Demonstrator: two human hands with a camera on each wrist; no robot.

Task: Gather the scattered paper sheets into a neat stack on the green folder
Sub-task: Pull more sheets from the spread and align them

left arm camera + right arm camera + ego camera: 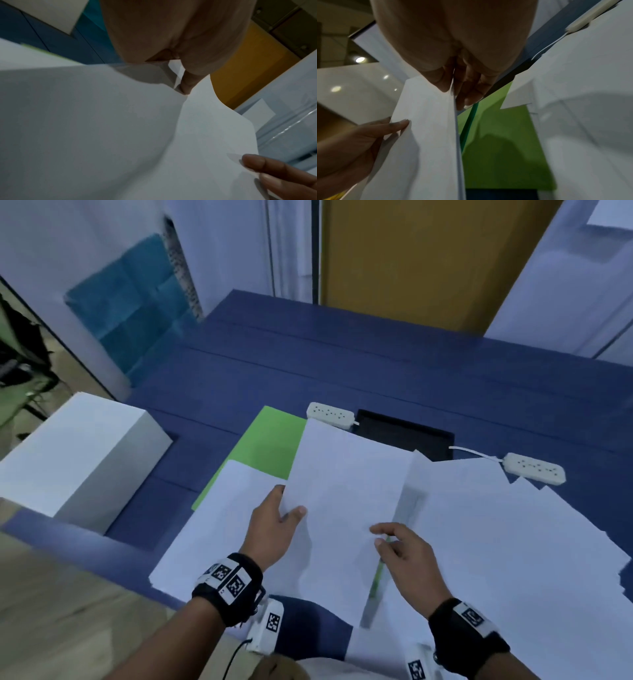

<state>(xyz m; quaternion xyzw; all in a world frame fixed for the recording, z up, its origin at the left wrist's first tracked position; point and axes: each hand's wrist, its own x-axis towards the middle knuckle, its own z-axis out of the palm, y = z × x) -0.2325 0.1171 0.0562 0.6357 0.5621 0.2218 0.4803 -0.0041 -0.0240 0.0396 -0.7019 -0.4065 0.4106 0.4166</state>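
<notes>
I hold a thin bundle of white sheets (342, 501) lifted above the green folder (270, 440). My left hand (291, 505) grips its left edge, thumb on top. At the bundle's right edge my right hand (383, 537) pinches it between thumb and fingers. The right wrist view shows that pinch (453, 93), the bundle (428, 121) edge-on, and the folder (501, 148) underneath. One more sheet (219, 529) lies over the folder's left side. Several loose sheets (496, 525) are fanned out to the right. Much of the folder is hidden by paper.
The blue table (342, 364) carries a white box (78, 453) at the left. Two white power strips (330, 414) (534, 472) flank a black recess (404, 433) behind the papers. The near table edge runs just below my wrists.
</notes>
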